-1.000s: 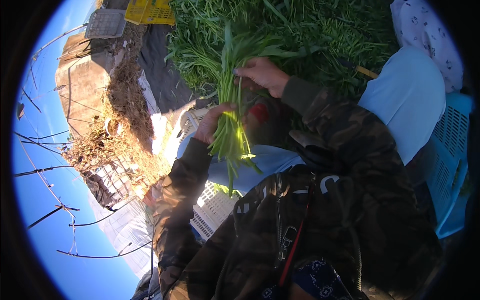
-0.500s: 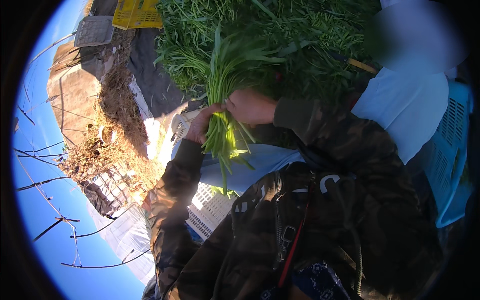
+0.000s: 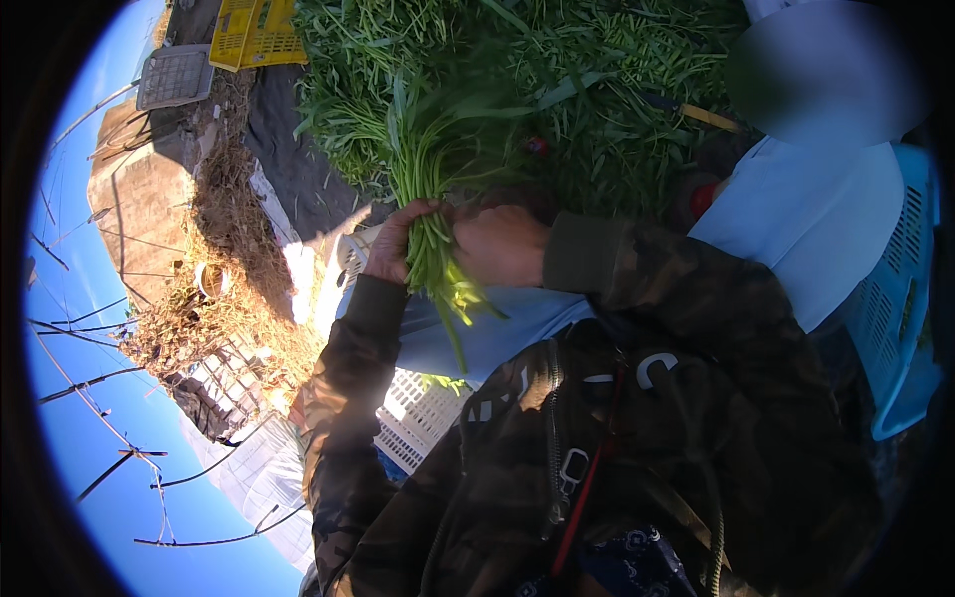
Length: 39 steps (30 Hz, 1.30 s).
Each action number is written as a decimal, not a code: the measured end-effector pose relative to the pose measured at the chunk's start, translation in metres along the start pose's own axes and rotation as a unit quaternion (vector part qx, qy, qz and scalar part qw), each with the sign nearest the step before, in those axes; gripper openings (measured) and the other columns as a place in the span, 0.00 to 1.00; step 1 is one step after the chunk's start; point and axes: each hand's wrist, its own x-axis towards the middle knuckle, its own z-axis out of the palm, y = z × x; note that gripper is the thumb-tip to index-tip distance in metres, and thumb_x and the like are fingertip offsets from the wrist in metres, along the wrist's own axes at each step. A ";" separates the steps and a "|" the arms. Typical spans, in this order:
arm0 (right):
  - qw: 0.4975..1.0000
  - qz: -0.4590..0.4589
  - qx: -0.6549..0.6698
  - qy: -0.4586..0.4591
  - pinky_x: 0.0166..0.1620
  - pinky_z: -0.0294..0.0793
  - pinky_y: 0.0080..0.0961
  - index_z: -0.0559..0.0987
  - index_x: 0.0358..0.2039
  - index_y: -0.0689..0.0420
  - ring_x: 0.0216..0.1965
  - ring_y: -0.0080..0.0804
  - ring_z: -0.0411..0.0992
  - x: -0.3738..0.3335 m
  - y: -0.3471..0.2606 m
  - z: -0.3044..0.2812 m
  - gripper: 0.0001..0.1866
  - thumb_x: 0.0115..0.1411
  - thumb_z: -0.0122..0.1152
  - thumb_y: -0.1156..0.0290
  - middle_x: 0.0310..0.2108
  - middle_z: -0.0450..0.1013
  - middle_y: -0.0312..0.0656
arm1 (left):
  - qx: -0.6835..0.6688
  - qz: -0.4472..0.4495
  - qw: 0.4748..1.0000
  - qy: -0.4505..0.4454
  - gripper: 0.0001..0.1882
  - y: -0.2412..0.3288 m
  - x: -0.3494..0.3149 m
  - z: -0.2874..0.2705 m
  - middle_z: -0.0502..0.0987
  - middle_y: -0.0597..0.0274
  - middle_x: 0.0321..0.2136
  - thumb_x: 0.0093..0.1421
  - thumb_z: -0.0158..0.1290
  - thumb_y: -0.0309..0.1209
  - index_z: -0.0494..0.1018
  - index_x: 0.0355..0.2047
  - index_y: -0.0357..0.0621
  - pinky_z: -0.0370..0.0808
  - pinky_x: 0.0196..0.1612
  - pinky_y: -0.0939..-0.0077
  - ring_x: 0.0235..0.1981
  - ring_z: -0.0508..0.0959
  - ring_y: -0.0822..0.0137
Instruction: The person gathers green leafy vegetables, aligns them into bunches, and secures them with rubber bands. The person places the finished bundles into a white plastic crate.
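A bunch of long-stemmed leafy greens [image 3: 430, 244] is held upright before me, narrow leaves away from me and pale cut ends toward my lap. My left hand [image 3: 391, 249] is closed around its stalks from the left, thumb across the front. On the right side, my right hand [image 3: 500, 244] is curled against the same stalks, a little blurred, its fingertips hidden. Just beyond the bunch spreads a large heap of loose greens [image 3: 617, 109] of the same kind. A light blue cloth [image 3: 438, 333] lies beneath the stalk ends.
A white perforated crate [image 3: 423, 403] is by my left forearm; a blue crate [image 3: 895, 269] stands at right. At far left are a yellow crate [image 3: 254, 35], a grey crate [image 3: 175, 78] and dry straw [image 3: 229, 249]. A yellow-handled tool [image 3: 708, 117] lies on the heap beside someone's light-blue-clad leg [image 3: 806, 219].
My right hand has shifted lower along the stalks, and the bunch's stem ends have swung slightly rightward. My left hand still grips the bunch. The view has turned a little.
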 end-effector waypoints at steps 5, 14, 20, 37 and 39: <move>0.970 0.011 0.059 0.236 0.40 0.72 0.41 0.74 0.38 0.58 0.37 0.46 0.74 0.007 0.041 -0.046 0.10 0.58 0.53 0.67 0.36 0.76 0.47 | 0.050 0.004 0.997 -0.052 0.07 0.002 -0.025 0.020 0.76 0.57 0.28 0.56 0.53 0.25 0.71 0.35 0.37 0.79 0.43 0.63 0.34 0.79 0.62; 0.976 -0.124 0.092 0.154 0.41 0.72 0.38 0.77 0.37 0.60 0.38 0.48 0.73 0.022 0.054 -0.025 0.10 0.56 0.56 0.71 0.34 0.74 0.48 | 0.173 -0.009 0.985 0.007 0.09 -0.001 -0.045 0.048 0.72 0.61 0.25 0.56 0.54 0.27 0.68 0.36 0.38 0.79 0.29 0.74 0.22 0.76 0.67; 0.972 -0.139 0.077 0.172 0.37 0.71 0.40 0.76 0.33 0.62 0.34 0.50 0.72 0.026 0.053 -0.030 0.07 0.55 0.55 0.72 0.30 0.72 0.49 | 0.128 -0.059 0.989 -0.055 0.11 0.002 -0.040 0.029 0.69 0.62 0.25 0.56 0.52 0.28 0.65 0.39 0.42 0.77 0.31 0.70 0.24 0.72 0.68; 0.963 -0.015 0.065 0.260 0.36 0.73 0.38 0.76 0.39 0.56 0.35 0.45 0.74 0.002 0.025 -0.018 0.12 0.54 0.58 0.68 0.34 0.72 0.43 | 0.081 0.011 0.991 -0.104 0.11 0.002 -0.028 0.045 0.67 0.67 0.26 0.59 0.50 0.30 0.67 0.41 0.41 0.71 0.35 0.77 0.25 0.67 0.77; 0.954 -0.014 0.076 0.290 0.37 0.73 0.39 0.75 0.40 0.56 0.35 0.45 0.74 0.004 0.026 -0.014 0.13 0.54 0.59 0.68 0.35 0.73 0.43 | 0.071 -0.011 0.991 -0.112 0.12 0.001 -0.026 0.042 0.67 0.68 0.27 0.59 0.50 0.30 0.67 0.42 0.40 0.71 0.36 0.76 0.25 0.68 0.77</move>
